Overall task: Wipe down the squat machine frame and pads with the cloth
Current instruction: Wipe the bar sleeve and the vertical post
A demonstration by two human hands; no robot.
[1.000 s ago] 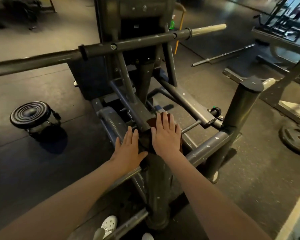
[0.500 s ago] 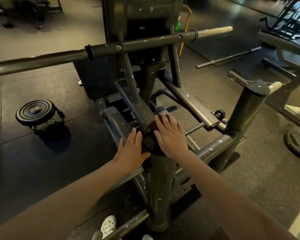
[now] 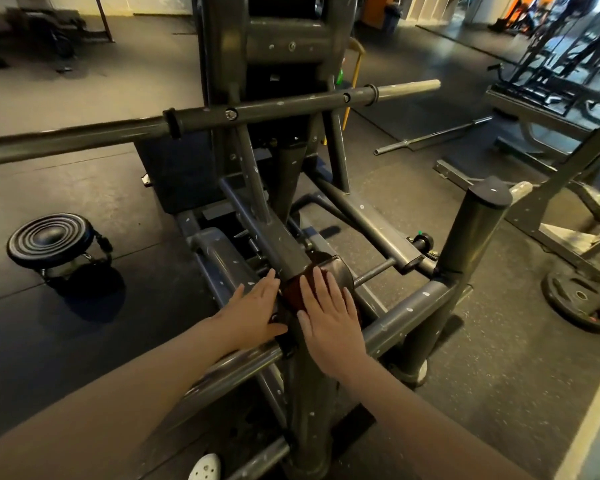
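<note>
The grey squat machine frame point(image 3: 395, 320) fills the middle of the head view, with a long crossbar point(image 3: 274, 110) across the top. A dark reddish-brown cloth point(image 3: 297, 289) lies over the top of the central post, where a sloping arm meets it. My right hand point(image 3: 329, 317) presses flat on the cloth with straight fingers. My left hand point(image 3: 253, 306) rests flat on the frame just left of the cloth, fingers straight. Most of the cloth is hidden under my right hand.
A round black stool point(image 3: 51, 240) stands on the floor at left. An upright capped post point(image 3: 475, 230) rises on the right. A weight plate point(image 3: 581, 301) lies on the floor at far right, a loose bar point(image 3: 433, 136) beyond. My white shoe point(image 3: 205, 467) shows at the bottom.
My right hand has slid back along the post toward me with the cloth. My left hand stays beside it. The camera view has tilted up slightly.
</note>
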